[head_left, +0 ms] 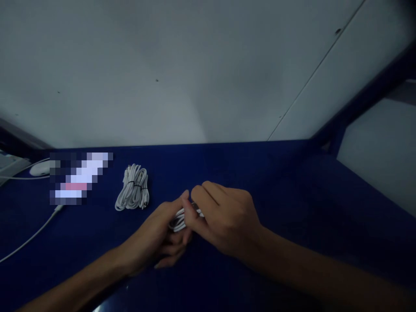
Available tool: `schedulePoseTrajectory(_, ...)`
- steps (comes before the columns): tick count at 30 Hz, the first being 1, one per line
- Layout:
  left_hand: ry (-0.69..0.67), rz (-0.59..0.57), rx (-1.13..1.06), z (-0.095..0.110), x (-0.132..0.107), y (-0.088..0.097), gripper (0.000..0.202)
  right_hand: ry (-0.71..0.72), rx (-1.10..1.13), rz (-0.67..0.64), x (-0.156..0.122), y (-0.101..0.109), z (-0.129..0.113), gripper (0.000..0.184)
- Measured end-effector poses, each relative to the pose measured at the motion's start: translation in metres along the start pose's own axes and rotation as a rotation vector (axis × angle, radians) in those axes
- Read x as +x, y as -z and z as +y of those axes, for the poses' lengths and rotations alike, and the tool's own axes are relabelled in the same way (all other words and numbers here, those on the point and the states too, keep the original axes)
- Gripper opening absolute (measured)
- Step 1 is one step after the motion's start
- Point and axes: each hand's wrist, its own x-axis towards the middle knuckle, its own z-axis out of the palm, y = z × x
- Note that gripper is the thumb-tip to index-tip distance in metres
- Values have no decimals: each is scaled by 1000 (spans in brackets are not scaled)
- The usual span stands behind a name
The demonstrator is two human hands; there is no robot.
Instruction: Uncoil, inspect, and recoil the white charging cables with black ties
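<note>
Just above the blue tabletop, near the middle of the head view, my two hands meet around a coiled white cable (178,221). My left hand (162,229) is closed on the coil's left side, with the thumb over it and the fingers curled beneath. From the right, my right hand (224,212) pinches the same cable, its fingers bent and hiding much of that side. To the left of my hands lie bundled white cables (133,188), each coil bound with a thin black tie.
A pixelated phone-like bright screen (81,177) lies at the left, with a white cord (39,229) running from its lower end. Beside it is a white rounded object (39,168) with thin wires. A pale wall (195,86) rises behind the blue table (260,173); a blue frame post (364,95) stands right.
</note>
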Motion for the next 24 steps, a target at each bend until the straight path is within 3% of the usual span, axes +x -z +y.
schedulePoseTrajectory(9,31,145,42,-1,5,-3,56,-70,238,-44,-16,-8,17,38)
schedulePoseTrajectory(13,-1,129,41,2,4,-4,52,-94,270,-19,-19,-11,17,31)
schedulePoseTrajectory(19,-43,168,36,0,5,-3,51,-314,484,-292,-20,-8,10,36)
schedulePoseTrajectory(24,-61,353,71,-3,4,-5,52,-306,440,-300,-23,-12,9,39)
